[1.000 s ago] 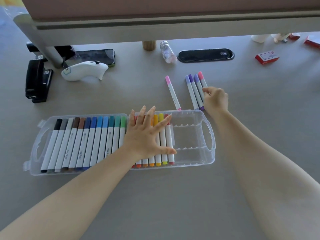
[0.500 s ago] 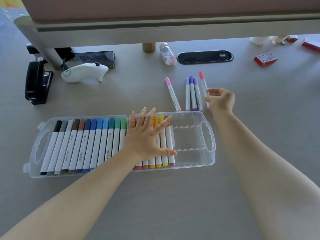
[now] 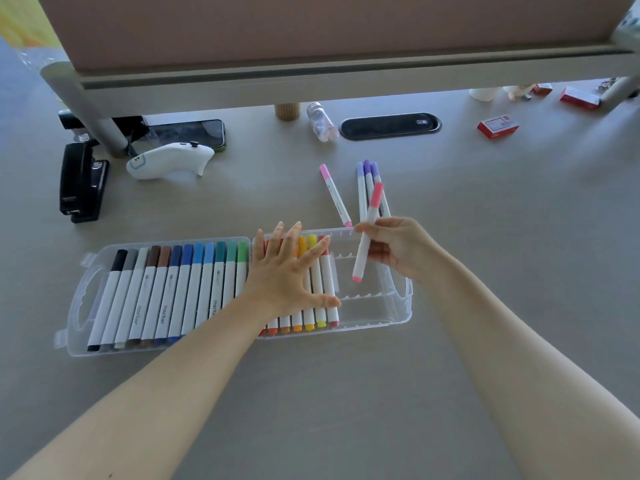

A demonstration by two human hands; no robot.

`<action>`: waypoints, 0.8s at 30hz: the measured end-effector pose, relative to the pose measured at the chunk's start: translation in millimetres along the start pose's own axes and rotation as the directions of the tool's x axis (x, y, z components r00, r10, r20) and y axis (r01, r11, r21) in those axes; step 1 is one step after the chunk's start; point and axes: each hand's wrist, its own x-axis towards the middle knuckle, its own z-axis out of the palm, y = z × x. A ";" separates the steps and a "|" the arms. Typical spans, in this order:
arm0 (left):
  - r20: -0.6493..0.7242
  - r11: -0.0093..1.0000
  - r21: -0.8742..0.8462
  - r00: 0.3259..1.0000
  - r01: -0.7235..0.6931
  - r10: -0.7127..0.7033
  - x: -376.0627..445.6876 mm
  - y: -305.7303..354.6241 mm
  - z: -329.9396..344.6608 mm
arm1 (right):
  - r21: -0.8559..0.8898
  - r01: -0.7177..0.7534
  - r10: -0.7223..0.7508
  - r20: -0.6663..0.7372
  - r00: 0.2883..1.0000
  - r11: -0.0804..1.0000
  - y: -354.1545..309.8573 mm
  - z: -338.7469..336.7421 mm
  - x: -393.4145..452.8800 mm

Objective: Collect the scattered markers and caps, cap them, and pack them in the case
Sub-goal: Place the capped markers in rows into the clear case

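Right hand [image 3: 403, 249] lifted pink marker [image 3: 367, 233] off table, now holds it above case [image 3: 398, 306].

Your grey desk [image 3: 485, 323] carries: clear marker case [image 3: 398, 318] front-centre, open flat. Behind it, loose on the top: one pink marker [image 3: 335, 195], three purple markers [image 3: 363, 188] side by side. Back-left: black stapler [image 3: 81, 181], white controller [image 3: 169, 163], phone [image 3: 187, 133]. Back-centre: small bottle [image 3: 320, 121]. Back-right: red boxes [image 3: 497, 125].
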 end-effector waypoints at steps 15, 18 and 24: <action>-0.002 0.986 -0.164 0.999 -0.042 0.043 -14.2 -16.4 -8.7 | -0.593 -0.041 0.001 -0.066 0.998 0.804 28.0 35.4 -5.7; -0.005 0.986 -0.162 1.000 -0.031 0.031 -12.3 -13.5 -8.0 | -0.577 0.001 -0.084 -0.117 0.990 0.816 23.8 28.7 -2.6; 0.004 0.998 -0.059 0.999 -0.038 0.038 3.5 4.4 -3.7 | -0.581 0.122 -0.368 -0.326 0.871 0.805 5.4 6.3 13.8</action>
